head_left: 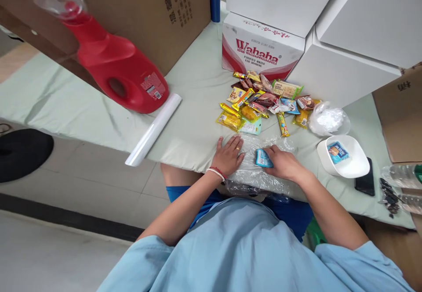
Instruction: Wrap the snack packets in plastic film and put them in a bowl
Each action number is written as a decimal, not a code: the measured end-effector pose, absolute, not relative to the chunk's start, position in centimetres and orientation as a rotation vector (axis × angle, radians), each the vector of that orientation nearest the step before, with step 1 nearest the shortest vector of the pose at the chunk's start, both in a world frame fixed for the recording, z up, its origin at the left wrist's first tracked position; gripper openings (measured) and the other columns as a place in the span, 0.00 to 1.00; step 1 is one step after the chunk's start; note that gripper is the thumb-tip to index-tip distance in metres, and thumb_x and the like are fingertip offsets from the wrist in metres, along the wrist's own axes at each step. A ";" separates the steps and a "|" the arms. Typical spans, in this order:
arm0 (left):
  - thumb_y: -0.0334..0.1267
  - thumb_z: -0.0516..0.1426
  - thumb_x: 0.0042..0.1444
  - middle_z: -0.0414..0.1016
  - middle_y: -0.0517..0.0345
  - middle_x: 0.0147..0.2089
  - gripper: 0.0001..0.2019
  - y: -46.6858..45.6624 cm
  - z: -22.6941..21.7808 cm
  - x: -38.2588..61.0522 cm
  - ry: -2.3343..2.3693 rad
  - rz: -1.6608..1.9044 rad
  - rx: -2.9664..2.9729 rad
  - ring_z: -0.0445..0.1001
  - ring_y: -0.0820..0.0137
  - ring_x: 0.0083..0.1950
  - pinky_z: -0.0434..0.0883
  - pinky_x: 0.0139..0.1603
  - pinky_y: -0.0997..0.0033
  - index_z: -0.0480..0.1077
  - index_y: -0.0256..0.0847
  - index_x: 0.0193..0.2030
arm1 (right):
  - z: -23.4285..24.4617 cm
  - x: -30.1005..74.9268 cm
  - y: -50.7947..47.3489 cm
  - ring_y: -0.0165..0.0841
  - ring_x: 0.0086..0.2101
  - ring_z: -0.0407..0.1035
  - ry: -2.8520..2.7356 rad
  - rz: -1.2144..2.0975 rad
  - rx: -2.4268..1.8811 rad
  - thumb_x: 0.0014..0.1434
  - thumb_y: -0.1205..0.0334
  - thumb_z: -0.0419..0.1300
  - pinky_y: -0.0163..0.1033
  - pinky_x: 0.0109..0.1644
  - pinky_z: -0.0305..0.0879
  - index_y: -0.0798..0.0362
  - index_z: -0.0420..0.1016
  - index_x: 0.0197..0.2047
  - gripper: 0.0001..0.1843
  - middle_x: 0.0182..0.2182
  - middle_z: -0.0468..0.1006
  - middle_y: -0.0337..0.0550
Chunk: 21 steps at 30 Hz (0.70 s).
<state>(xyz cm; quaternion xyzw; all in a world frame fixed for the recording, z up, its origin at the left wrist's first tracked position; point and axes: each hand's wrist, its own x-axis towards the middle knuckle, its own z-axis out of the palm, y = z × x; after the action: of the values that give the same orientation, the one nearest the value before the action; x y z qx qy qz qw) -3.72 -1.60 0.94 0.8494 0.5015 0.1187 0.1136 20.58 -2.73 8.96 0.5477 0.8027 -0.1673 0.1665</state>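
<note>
My left hand (pixel 228 156) lies flat, fingers spread, on the left part of a sheet of see-through plastic film (pixel 245 174). That wrinkled film covers the table's near edge and hangs over it towards my lap. A small blue snack packet (pixel 262 158) is on the film, its right end gripped between the thumb and fingers of my right hand (pixel 284 164). Just beyond my hands is a pile of wrapped snacks (pixel 252 103) in yellow, brown, red and blue wrappers. To the right stands a white bowl (pixel 358 164) with another blue packet (pixel 338 151) inside.
A white roll (pixel 153 129) and a large red jug (pixel 121 70) lie at left. Behind the snacks is a Wahaha carton (pixel 260 50), beside white boxes (pixel 346 68). At right are a crumpled plastic bag (pixel 328 118), a black phone (pixel 365 180) and plastic bottles (pixel 400 177).
</note>
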 end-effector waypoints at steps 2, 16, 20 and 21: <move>0.49 0.44 0.74 0.55 0.48 0.79 0.27 -1.6 0.9 -3.7 1.465 0.342 2.488 0.55 0.58 0.79 0.43 0.79 0.36 0.60 0.43 0.75 | 9.0 21.5 -2.7 0.46 0.47 0.76 2.313 -0.534 1.583 0.60 0.52 0.65 0.40 0.45 0.66 0.53 0.64 0.68 0.35 0.57 0.72 0.56; 0.48 0.42 0.74 0.54 0.48 0.79 0.29 -1.8 0.9 -3.5 1.499 0.337 2.488 0.53 0.59 0.80 0.41 0.79 0.36 0.56 0.42 0.77 | 8.4 19.2 -2.7 0.43 0.48 0.74 2.430 -0.723 1.778 0.59 0.56 0.67 0.41 0.52 0.68 0.54 0.65 0.69 0.37 0.57 0.70 0.55; 0.48 0.42 0.74 0.54 0.48 0.79 0.29 -1.8 1.0 -3.8 1.494 0.308 2.495 0.53 0.60 0.80 0.43 0.79 0.38 0.56 0.42 0.77 | 7.1 17.6 -2.7 0.45 0.49 0.75 2.276 -0.649 1.749 0.59 0.59 0.67 0.41 0.49 0.68 0.55 0.60 0.72 0.40 0.64 0.65 0.60; 0.48 0.42 0.74 0.54 0.48 0.79 0.29 -1.8 1.0 -3.8 1.494 0.302 2.495 0.53 0.59 0.80 0.43 0.79 0.38 0.56 0.42 0.77 | 6.9 17.6 -2.8 0.45 0.50 0.75 2.271 -0.650 1.741 0.60 0.59 0.67 0.41 0.49 0.68 0.54 0.59 0.73 0.41 0.64 0.64 0.60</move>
<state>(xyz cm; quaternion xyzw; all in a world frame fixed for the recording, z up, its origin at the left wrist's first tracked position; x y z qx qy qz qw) -3.83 -1.78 1.02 0.8483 0.5080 0.1026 0.1085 17.58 -2.76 6.94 0.5902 0.7698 -0.2201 0.1032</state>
